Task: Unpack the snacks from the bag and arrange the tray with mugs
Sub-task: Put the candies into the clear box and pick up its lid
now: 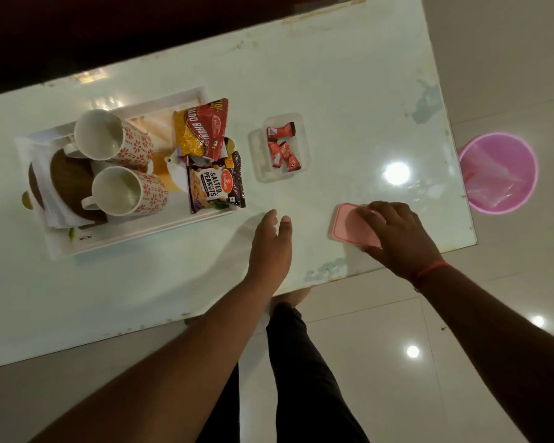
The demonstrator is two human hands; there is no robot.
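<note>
A white tray (147, 233) lies on the white table (333, 75) at the left. It holds two flower-patterned mugs (109, 135) (125, 191), brown round coasters (68, 180) on napkins, a red snack packet (202, 129) and a salted peanuts packet (216, 183). To the tray's right stands a clear plastic box (263, 167) holding three small red sweets (282, 148). My right hand (400, 231) grips a pink lid (349, 227) lying near the table's front right. My left hand (271, 247) rests over the table with straight fingers, holding nothing.
A pink bin (499, 172) lined with a plastic bag stands on the floor past the table's right edge. My legs and foot are under the front edge. A small white jug (175, 169) sits between the mugs and the packets.
</note>
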